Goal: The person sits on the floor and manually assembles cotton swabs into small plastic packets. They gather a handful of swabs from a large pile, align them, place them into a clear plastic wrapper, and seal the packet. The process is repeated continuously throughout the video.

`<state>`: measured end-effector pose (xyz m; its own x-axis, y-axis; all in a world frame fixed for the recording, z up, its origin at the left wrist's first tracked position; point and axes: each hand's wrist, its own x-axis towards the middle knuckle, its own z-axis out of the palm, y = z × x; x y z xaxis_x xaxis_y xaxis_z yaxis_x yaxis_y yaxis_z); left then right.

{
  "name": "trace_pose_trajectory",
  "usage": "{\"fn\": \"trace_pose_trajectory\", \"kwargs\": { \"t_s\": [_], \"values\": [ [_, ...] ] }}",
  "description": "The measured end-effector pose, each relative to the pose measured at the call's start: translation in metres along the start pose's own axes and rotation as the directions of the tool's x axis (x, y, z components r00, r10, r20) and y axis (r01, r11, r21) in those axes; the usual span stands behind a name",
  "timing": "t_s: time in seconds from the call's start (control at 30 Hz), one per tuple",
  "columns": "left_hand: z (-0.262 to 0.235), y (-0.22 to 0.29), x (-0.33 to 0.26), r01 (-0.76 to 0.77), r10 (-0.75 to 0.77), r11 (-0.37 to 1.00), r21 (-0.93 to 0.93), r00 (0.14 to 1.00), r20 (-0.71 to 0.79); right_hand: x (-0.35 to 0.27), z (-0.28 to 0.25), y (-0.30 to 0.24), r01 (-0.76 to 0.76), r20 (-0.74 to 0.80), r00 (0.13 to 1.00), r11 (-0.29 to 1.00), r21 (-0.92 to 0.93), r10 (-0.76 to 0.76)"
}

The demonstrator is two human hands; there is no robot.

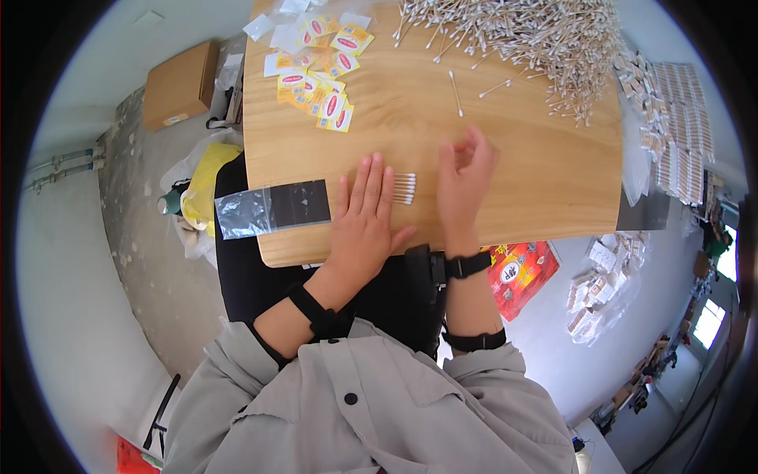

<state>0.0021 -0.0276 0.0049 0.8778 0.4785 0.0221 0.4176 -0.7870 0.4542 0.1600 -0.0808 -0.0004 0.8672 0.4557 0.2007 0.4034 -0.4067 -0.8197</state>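
Cotton swabs (404, 189), one row: white tips aligned, sticks side by side; near side of wooden table (545, 170), partly under left hand (362, 225), flat, fingers straight. Right hand (467, 182), rightward: fingers curled, blurred; cannot tell whether grasping.

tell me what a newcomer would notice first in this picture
Probably the big heap of cotton swabs first, spread over the far right of the wooden table. Next, nearer the wearer, the left hand lies flat with a short row of swabs showing at its right, and the right hand, fingers bent, is beyond them. The yellow-and-white cards at the table's far left also stand out.
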Motion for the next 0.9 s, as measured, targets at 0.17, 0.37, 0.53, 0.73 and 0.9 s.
{"fn": "trace_pose_trajectory", "kwargs": {
  "t_s": [0.17,0.37,0.53,0.73,0.9],
  "values": [
    [-0.002,0.003,0.006,0.009,-0.012,0.999,0.043,0.997,0.08,0.053,0.007,0.015,0.129,0.024,0.991,0.941,-0.312,-0.128],
    [0.002,0.0,0.002,-0.008,0.007,0.999,0.046,1.0,0.03,0.033,-0.016,0.009,0.109,0.414,0.908,0.989,-0.101,-0.058],
    [0.005,0.0,0.0,-0.015,0.014,0.999,0.047,1.0,0.019,0.063,-0.007,0.031,0.068,-0.059,0.995,0.976,-0.206,-0.082],
    [0.001,0.0,0.004,-0.035,0.033,0.998,0.058,0.998,0.045,0.145,-0.003,0.07,0.082,-0.197,0.954,0.829,-0.552,-0.225],
    [0.0,0.0,0.004,-0.017,0.014,0.999,0.042,0.998,0.053,0.118,-0.008,0.073,0.12,-0.108,0.981,0.937,-0.329,-0.164]
  ]
}}
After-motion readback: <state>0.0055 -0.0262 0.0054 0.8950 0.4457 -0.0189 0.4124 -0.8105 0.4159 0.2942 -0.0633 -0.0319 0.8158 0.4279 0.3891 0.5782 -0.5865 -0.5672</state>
